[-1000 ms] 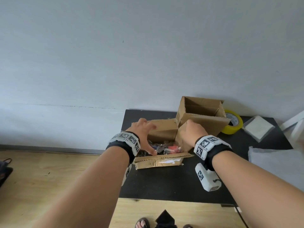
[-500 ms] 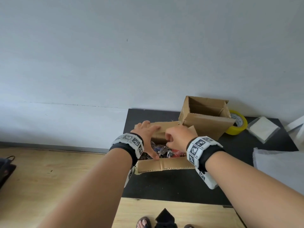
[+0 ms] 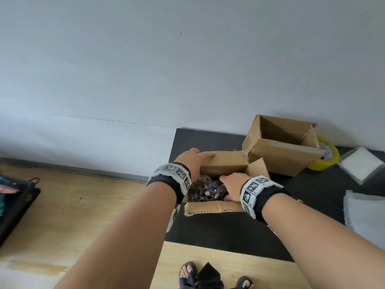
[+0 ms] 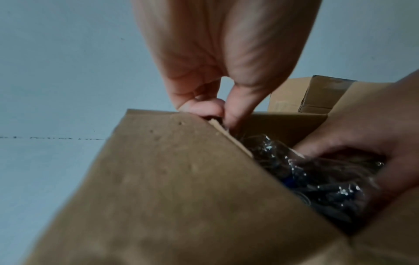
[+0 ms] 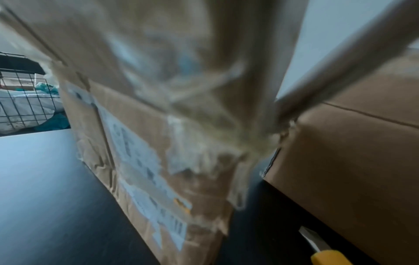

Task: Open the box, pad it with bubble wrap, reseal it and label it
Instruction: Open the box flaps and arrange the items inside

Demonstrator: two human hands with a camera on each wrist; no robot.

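A small cardboard box [image 3: 225, 163] stands with its flaps up on the black table [image 3: 229, 230]. My left hand [image 3: 193, 157] is at its far left corner and pinches the flap edge [image 4: 181, 179] between thumb and fingers [image 4: 235, 114]. My right hand [image 3: 231, 184] reaches down inside the box, its fingers curled around a clear plastic bag [image 3: 206, 190] of dark small items [image 4: 322, 181]. A torn white shipping label [image 5: 140, 161] covers the box's side. Bubble wrap [image 3: 364, 211] lies at the table's right edge.
A larger open box [image 3: 279, 155] stands right behind the small one, touching its right flap. A yellow tape roll [image 3: 327, 161] and a white pad in plastic [image 3: 360, 163] lie at the back right. A yellow-handled knife [image 5: 326, 254] lies between the boxes. Wooden floor lies to the left.
My right hand left the right flap and went down into the box onto the plastic bag. My left hand shifted to the far left corner of the box.
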